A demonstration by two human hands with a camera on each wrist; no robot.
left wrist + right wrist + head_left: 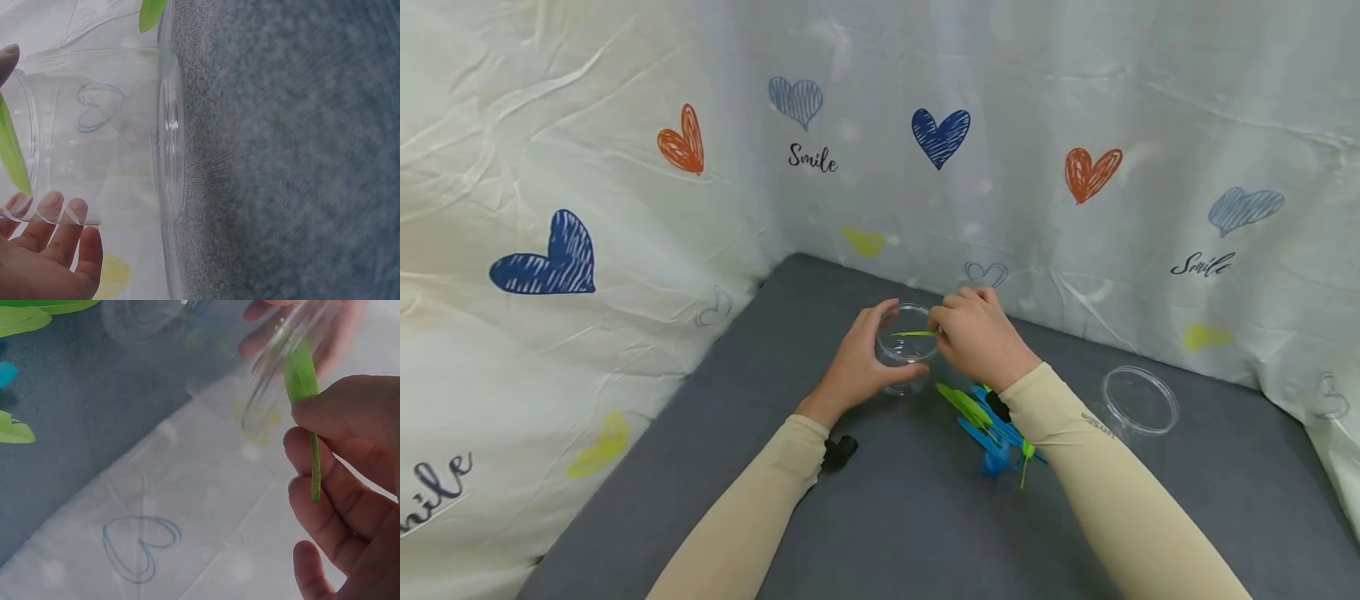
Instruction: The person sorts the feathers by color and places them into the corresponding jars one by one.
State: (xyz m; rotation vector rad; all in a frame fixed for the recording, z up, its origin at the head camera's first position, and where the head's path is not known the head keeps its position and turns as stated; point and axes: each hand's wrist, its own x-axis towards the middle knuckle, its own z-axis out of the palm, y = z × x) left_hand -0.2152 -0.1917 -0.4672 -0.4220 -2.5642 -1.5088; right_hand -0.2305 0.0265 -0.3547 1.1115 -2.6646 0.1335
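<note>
A clear round jar (906, 373) stands upright on the grey surface. My left hand (853, 362) grips its side, thumb in front and fingers curled around the back. Between thumb and fingers, my right hand (976, 340) pinches a green feather (303, 375) by its quill. The feather's tip lies across the open mouth of the jar, as the left wrist view also shows with the feather (14, 153) at the rim. Below the right wrist lies a loose pile of blue and green feathers (977, 433), partly hidden by the sleeve.
A round clear piece, like a lid or shallow dish (1141, 402), lies to the right of the right forearm. Behind the grey tabletop (880, 517) hangs a white curtain (1015, 75) printed with hearts. It also runs along the left side.
</note>
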